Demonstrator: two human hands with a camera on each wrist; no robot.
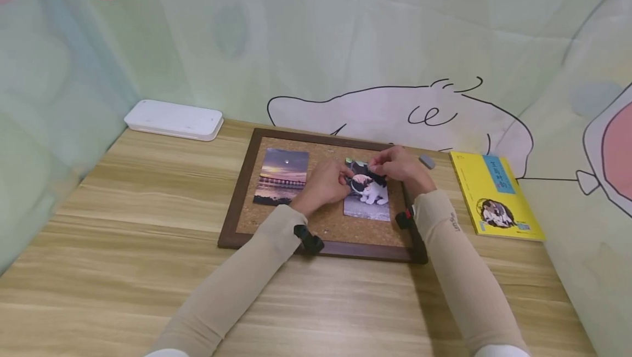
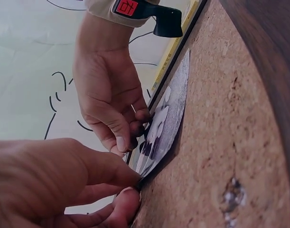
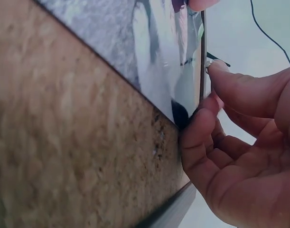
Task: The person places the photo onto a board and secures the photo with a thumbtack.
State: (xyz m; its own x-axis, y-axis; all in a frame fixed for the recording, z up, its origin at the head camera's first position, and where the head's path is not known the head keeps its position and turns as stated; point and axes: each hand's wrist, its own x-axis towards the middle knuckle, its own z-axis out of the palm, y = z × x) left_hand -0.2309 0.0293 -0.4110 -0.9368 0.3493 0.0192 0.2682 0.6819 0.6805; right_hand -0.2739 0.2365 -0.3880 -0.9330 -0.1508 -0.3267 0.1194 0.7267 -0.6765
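A photo of a black-and-white cat [image 1: 367, 203] lies on the right part of a brown-framed cork board [image 1: 321, 231]. My left hand [image 1: 326, 184] pinches the photo's upper left edge between thumb and finger; in the left wrist view the photo bows slightly off the cork. At the photo's top, the thumb and forefinger of my right hand [image 1: 397, 168] pinch a small pale push pin [image 3: 209, 64], mostly hidden by the fingertips. Its other fingers rest by the photo's upper right corner. A sunset pier photo [image 1: 281, 173] lies on the board's left side, with a small white dot near its top.
A white lidded case [image 1: 174, 119] stands at the table's back left. To the board's right lie a small grey block [image 1: 427, 162] and a yellow book [image 1: 494, 195]. A printed cloth wall [image 1: 345, 44] rises right behind the table [image 1: 148, 198].
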